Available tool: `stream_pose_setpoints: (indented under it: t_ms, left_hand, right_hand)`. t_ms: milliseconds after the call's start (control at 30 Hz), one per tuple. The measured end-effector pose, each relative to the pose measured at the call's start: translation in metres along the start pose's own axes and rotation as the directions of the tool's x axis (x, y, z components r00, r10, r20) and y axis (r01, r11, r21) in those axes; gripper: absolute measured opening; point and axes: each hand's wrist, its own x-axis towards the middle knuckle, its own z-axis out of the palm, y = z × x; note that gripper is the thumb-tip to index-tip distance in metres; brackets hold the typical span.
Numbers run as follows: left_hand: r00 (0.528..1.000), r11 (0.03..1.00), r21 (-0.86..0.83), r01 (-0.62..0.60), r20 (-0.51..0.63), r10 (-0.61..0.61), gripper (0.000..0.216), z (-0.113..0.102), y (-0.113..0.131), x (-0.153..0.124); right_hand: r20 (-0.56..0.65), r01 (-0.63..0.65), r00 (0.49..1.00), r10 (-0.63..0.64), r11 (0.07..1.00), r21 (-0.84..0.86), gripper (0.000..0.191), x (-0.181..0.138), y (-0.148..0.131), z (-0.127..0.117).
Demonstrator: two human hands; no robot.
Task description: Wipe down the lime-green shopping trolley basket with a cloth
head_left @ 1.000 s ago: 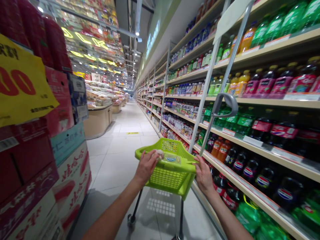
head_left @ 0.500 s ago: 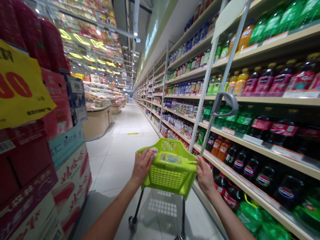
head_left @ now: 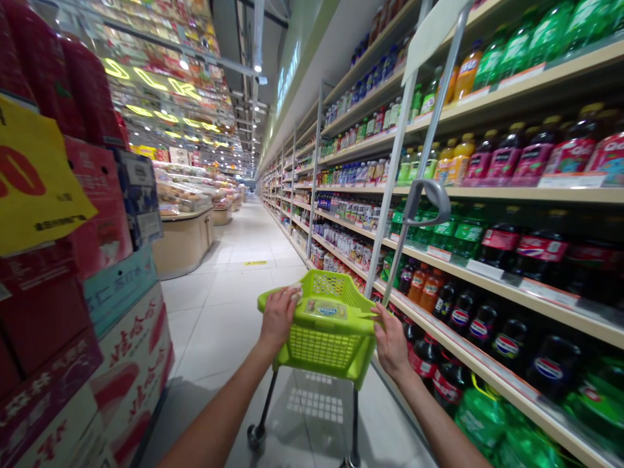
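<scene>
A lime-green plastic shopping cart [head_left: 322, 348] on thin black legs stands in the aisle just ahead of me. My left hand [head_left: 277, 318] is closed over the left end of its handle bar, with a small pale crumpled thing under the fingers. My right hand [head_left: 390, 341] grips the right end of the bar. A grey pole with a loop handle [head_left: 429, 195] rises from the cart's right side and carries a white sign at the top.
Drink shelves [head_left: 487, 195] packed with bottles line the right side, close to the cart. Stacked red and white cartons [head_left: 97, 312] with a yellow price sign [head_left: 34, 182] crowd the left. A tiled aisle [head_left: 248, 240] runs ahead past a curved counter [head_left: 182, 237].
The cart and I have rolled forward along the aisle; cartons on the left slid toward me. Both hands keep their hold on the handle bar.
</scene>
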Motion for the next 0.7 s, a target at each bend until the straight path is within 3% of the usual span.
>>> stream_pose_setpoints:
  t_ms: [67, 167, 233, 300, 367, 467, 600, 700]
  left_hand:
    - [1.0, 1.0, -0.023, -0.019, 0.022, 0.019, 0.023, 0.001, 0.01, 0.0]
    - [0.964, 0.971, -0.096, -0.22, 0.129, 0.231, 0.022, 0.009, 0.042, -0.004]
    - [0.933, 0.944, -0.13, -0.302, 0.164, 0.321, 0.022, 0.012, 0.051, -0.005]
    - [0.95, 0.959, -0.114, -0.26, 0.148, 0.275, 0.023, 0.009, 0.04, -0.003]
    - [0.99, 0.992, -0.073, -0.107, 0.089, 0.113, 0.023, 0.002, 0.017, -0.001]
    - [0.998, 0.995, -0.084, 0.047, 0.043, -0.043, 0.023, 0.0, 0.0, -0.001]
    - [0.983, 0.973, -0.22, -0.069, 0.153, 0.105, 0.042, 0.015, 0.027, -0.007]
    - [0.955, 0.986, -0.145, -0.079, 0.274, 0.117, 0.063, 0.017, 0.036, -0.008]
  right_hand:
    - [0.005, 0.017, 1.0, -0.017, 1.0, -0.024, 0.044, 0.001, -0.002, 0.002]
    - [0.013, 0.031, 0.999, -0.031, 0.999, -0.033, 0.044, 0.0, -0.002, 0.002]
    - [0.011, 0.026, 1.0, -0.026, 0.999, -0.02, 0.044, -0.001, 0.0, 0.0]
    - [0.012, 0.017, 1.0, -0.017, 1.0, -0.004, 0.044, -0.003, 0.003, -0.002]
    - [0.011, 0.007, 1.0, -0.007, 1.0, -0.006, 0.044, -0.003, 0.005, -0.004]
    - [0.003, -0.003, 1.0, 0.003, 0.998, -0.071, 0.045, 0.004, -0.003, -0.003]
    - [0.088, 0.066, 0.995, -0.057, 0.991, -0.112, 0.043, 0.022, -0.043, 0.007]
    - [0.243, 0.08, 0.968, -0.065, 0.995, -0.054, 0.041, 0.033, -0.078, 0.022]
